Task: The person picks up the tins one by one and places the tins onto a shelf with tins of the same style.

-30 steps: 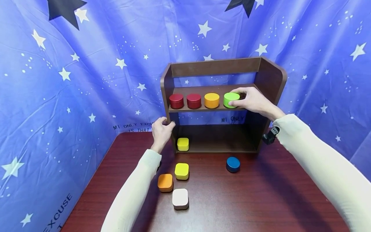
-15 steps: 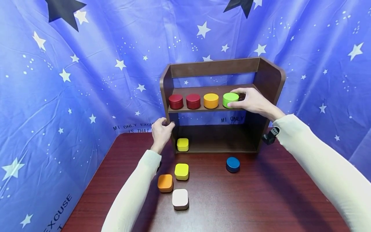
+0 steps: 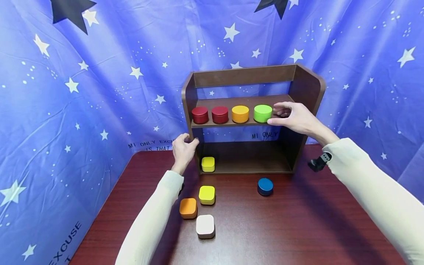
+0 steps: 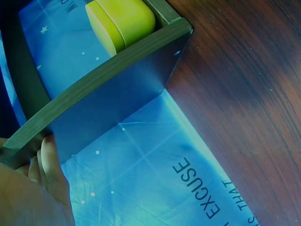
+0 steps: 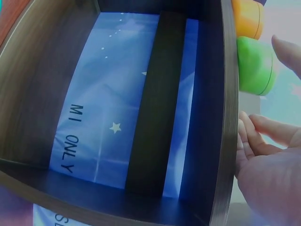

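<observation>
On the upper board of a brown wooden shelf (image 3: 245, 70) stand two dark red round tins (image 3: 200, 115), a yellow-orange round tin (image 3: 240, 114) and a light green round tin (image 3: 262, 113), in a row. My right hand (image 3: 294, 117) is just right of the green tin, thumb and fingers spread; the right wrist view shows a gap between the fingers and the green tin (image 5: 256, 66). With thumb and fingers, my left hand (image 3: 184, 150) grips the front edge of the shelf's left side panel (image 4: 103, 84). A yellow square tin (image 3: 208, 164) sits in the lower compartment's left corner.
In front of the shelf on the dark red table (image 3: 265, 235) lie a blue round tin (image 3: 265, 187), another yellow square tin (image 3: 207, 195), an orange square tin (image 3: 188, 208) and a white square tin (image 3: 205, 226). A blue star-printed cloth (image 3: 109, 92) hangs behind.
My right hand has let go of the green tin and drawn back slightly to the right. The green tin stays on the upper board. My left hand keeps its grip on the shelf.
</observation>
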The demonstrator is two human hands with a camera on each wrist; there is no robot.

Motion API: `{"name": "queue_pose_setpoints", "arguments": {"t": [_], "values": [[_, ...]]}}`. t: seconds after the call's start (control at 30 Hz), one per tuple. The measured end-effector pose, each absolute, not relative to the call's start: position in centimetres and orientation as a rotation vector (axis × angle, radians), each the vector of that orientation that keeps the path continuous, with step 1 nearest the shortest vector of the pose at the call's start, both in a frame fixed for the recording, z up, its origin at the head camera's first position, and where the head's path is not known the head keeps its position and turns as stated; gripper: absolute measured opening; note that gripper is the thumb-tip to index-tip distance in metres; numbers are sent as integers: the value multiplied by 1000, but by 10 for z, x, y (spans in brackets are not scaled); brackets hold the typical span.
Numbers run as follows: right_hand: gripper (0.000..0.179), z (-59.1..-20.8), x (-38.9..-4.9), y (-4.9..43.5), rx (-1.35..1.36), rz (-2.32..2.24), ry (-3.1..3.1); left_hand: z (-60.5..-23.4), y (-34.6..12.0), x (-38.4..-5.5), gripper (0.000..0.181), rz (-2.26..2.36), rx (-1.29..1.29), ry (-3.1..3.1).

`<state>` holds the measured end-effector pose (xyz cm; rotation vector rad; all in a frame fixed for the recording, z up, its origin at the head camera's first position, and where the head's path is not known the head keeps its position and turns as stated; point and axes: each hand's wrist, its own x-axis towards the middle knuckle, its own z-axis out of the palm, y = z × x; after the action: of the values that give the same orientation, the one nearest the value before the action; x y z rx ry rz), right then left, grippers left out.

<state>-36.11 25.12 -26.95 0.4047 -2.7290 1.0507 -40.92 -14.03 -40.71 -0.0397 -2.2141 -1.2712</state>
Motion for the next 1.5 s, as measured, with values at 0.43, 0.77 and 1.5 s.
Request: {"name": "queue_pose_setpoints", "arguments": {"t": [0.43,0.77,1.5], "values": [[67,-273,-339,259,391,1023,-2685,-409,-139,-412,20,-1251,-38,-2214],[63,-287,-317,264,415,1039,-2645,-409,-139,-411,19,-1256,-44,-2206],[56,-340,-302,267,500,1082,-2594,-408,-140,-410,19,-1259,-51,-2212]]}}
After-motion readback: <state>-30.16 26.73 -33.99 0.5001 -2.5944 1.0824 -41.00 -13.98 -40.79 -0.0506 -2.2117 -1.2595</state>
